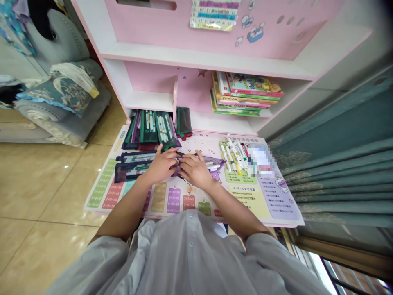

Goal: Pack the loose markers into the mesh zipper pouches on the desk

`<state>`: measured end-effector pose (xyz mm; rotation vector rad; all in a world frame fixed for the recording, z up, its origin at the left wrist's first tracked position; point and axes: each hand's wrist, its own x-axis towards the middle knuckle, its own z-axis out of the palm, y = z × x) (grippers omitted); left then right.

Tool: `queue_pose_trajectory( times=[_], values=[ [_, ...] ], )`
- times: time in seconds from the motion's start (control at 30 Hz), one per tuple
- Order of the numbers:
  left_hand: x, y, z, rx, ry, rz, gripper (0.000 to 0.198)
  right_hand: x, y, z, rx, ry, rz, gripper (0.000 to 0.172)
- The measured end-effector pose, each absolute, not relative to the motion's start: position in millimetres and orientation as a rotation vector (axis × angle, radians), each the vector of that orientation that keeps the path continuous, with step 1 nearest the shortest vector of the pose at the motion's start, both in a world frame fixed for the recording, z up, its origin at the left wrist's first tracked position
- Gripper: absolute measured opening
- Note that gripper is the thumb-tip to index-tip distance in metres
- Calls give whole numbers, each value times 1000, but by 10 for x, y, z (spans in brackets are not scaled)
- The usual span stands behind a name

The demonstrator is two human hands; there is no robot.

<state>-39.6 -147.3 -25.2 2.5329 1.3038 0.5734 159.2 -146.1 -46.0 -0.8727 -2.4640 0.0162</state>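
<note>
A purple mesh zip pouch (218, 161) with white markers inside lies on the desk in front of me. My left hand (162, 164) is at its left end, with the fingers bent and the fingertips together at the pouch's edge. Just beside it, my right hand (195, 169) rests over the pouch with curled fingers gripping the same edge. What the fingertips pinch is partly hidden by the hands. Left of my left hand lie dark blue mesh pouches (130, 171) with pens in them. Loose white markers (235, 155) lie in a cluster to the right.
Several green and purple mesh pouches (150, 128) are piled at the back left, and a dark green pouch (184, 122) leans by the shelf divider. Stacked books (245, 93) fill part of the pink shelf. A printed mat (248, 200) covers the desk; a curtain (337, 155) hangs at right.
</note>
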Motion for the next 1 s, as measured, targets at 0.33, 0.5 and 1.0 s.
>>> queue_pose_trajectory(
  times=[0.33,0.5,1.0],
  values=[
    [-400,-1458,-227,2490,1307,571,13,1595,-1475,-471,-876,-2418,159,22],
    [-402,-1461,-218,2491,1300,561,13,1591,-1463,-483,-838,-2354,197,24],
    [-408,-1449,-252,2498,1289,585,12,1608,-1457,-455,-913,-2216,355,20]
  ],
)
